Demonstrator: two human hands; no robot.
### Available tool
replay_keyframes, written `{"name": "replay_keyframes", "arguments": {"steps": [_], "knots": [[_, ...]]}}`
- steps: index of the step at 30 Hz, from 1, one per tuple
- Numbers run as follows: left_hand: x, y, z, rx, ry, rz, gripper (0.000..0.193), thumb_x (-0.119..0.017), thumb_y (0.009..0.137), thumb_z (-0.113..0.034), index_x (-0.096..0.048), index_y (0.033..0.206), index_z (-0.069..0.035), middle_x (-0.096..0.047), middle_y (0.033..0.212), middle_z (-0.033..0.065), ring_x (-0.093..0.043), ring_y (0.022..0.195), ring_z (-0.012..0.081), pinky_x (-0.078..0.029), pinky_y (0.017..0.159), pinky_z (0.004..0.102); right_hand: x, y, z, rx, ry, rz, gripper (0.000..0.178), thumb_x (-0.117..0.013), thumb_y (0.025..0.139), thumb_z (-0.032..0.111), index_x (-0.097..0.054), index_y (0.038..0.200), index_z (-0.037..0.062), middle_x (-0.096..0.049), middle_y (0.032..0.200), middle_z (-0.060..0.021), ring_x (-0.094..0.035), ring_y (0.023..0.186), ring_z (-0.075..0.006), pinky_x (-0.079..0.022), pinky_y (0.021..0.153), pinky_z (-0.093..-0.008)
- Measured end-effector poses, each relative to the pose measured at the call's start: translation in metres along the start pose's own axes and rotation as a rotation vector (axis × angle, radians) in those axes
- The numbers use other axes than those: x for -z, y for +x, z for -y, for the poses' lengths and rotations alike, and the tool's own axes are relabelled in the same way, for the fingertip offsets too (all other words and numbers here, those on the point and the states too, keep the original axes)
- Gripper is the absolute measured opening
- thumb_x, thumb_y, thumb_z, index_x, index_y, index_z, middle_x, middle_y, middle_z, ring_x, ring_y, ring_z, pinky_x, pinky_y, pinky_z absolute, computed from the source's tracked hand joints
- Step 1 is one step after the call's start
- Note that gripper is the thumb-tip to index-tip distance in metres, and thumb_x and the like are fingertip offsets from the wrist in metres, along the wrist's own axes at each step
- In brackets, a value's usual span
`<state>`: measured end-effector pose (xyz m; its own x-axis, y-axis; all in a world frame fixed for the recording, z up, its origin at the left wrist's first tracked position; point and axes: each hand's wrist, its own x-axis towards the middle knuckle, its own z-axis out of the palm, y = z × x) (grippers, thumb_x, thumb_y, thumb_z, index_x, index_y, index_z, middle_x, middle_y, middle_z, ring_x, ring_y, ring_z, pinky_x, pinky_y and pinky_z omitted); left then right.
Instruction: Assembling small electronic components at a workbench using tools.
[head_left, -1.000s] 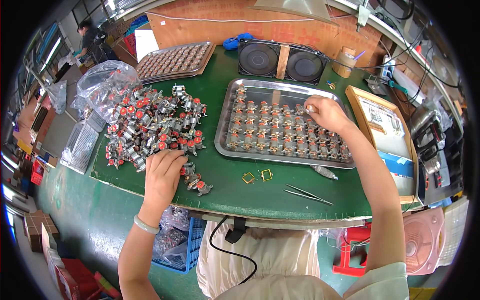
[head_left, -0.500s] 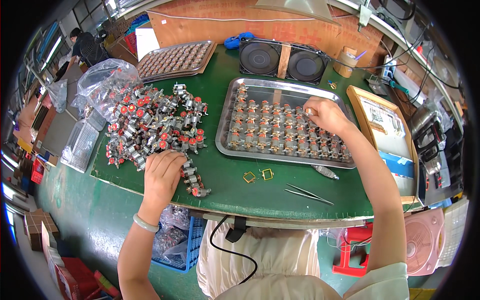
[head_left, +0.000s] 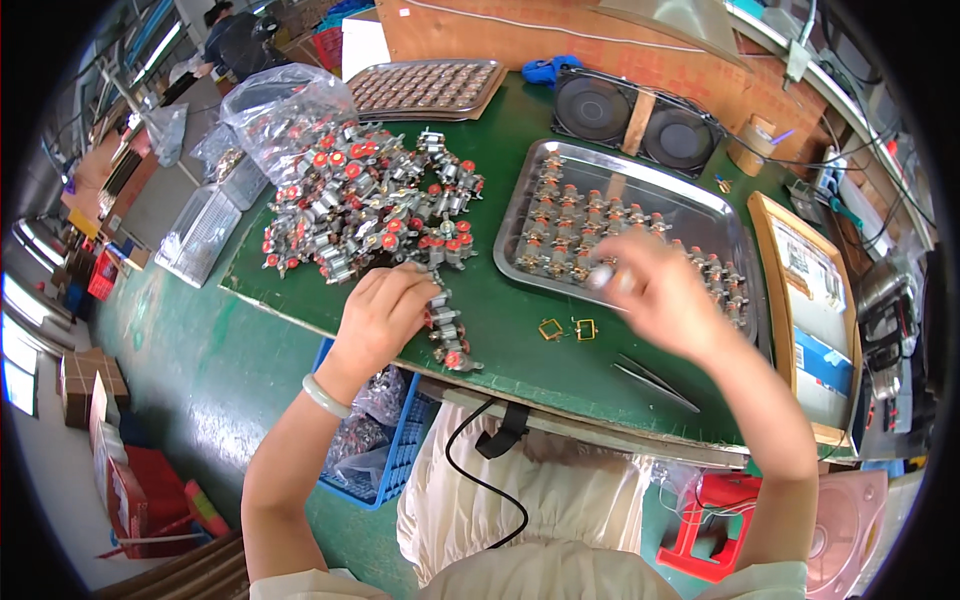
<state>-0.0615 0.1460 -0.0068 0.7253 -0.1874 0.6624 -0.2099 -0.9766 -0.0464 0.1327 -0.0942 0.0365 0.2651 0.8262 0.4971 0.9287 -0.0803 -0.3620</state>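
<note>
My left hand [head_left: 385, 312] rests at the near edge of a heap of small metal parts with red round ends [head_left: 350, 205]. Its fingers are bent together; anything under the fingertips is hidden. Beside it a short line of the same parts [head_left: 446, 330] runs toward the table's front edge. My right hand [head_left: 660, 295], smeared by motion, hovers over the near side of a shiny metal tray [head_left: 518, 255]. Something whitish shows at its fingertips, too blurred to name. Rows of similar parts [head_left: 565, 225] stand upright in the tray.
Tweezers [head_left: 655, 382] and two small yellow frames [head_left: 568, 329] lie on the green table. Behind the tray stand twin black round fans [head_left: 635, 120]. A second filled tray [head_left: 425, 88] lies at the back, a wooden frame [head_left: 800, 300] at right, a blue crate [head_left: 400, 440] below.
My right hand has come away from the tray's far rows toward its near edge and leftward. My left hand stays by the heap. The whole view has shifted.
</note>
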Motion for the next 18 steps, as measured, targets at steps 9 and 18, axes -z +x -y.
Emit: {"name": "replay_keyframes", "arguments": {"steps": [9, 18], "knots": [[0.013, -0.009, -0.047, 0.261, 0.124, 0.087, 0.031, -0.06, 0.062, 0.0, -0.054, 0.092, -0.005, -0.051, 0.089, 0.0072, -0.053, 0.084, 0.0262, -0.043, 0.077, 0.0356, -0.059, -0.006, 0.092, -0.019, -0.025, 0.326, 0.037, -0.066, 0.072, 0.034, -0.056, 0.078, -0.0012, -0.056, 0.074, -0.0154, -0.061, 0.064, -0.0295, -0.05, 0.054, -0.0379], [0.035, -0.002, -0.056, 0.459, -0.151, 0.255, 0.04, -0.056, 0.065, 0.008, -0.051, 0.103, -0.003, -0.046, 0.104, 0.0131, -0.047, 0.099, 0.0332, -0.041, 0.086, 0.0393, -0.066, -0.005, 0.086, -0.034, 0.11, 0.251, 0.023, -0.064, 0.068, 0.022, -0.054, 0.073, 0.0009, -0.056, 0.072, -0.0128, -0.058, 0.064, -0.0304, -0.048, 0.057, -0.0395]]}}
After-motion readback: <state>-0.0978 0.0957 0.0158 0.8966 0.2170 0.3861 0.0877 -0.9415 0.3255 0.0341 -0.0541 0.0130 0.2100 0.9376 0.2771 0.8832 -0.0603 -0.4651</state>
